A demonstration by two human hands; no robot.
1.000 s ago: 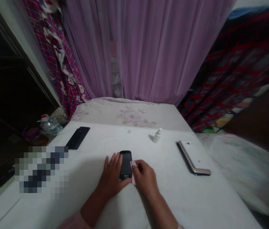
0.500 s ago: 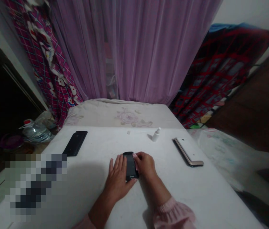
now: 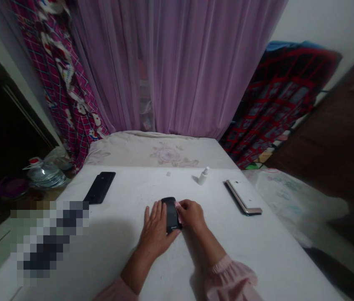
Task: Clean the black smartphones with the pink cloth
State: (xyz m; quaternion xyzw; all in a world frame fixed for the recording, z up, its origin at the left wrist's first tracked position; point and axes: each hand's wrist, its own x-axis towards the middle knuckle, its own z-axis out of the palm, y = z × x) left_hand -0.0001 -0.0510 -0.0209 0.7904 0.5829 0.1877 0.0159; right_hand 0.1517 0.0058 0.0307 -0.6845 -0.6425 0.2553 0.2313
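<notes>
A black smartphone (image 3: 171, 214) lies face up on the white-covered table. Along its left side rest the straight fingers of my left hand (image 3: 154, 230), while the thumb reaches round the bottom edge, holding the phone against the table. Pinched in my right hand (image 3: 193, 215) is a small pink cloth (image 3: 179, 212), which touches the phone's right edge. Most of the cloth is hidden by the fingers. Beyond my right hand, a small white spray bottle (image 3: 203, 177) stands upright.
Stacked phones, a white one (image 3: 242, 193) on top, lie to the right. Dark phones (image 3: 101, 187) overlap at the left. A small pale piece (image 3: 168, 174) sits farther back. Purple curtains (image 3: 192, 75) hang behind the table (image 3: 239, 259); a large water bottle (image 3: 44, 173) stands beyond its left side.
The view has shifted slightly. Both hands keep nearly the same place on the phone, and the pink cloth remains at its right edge.
</notes>
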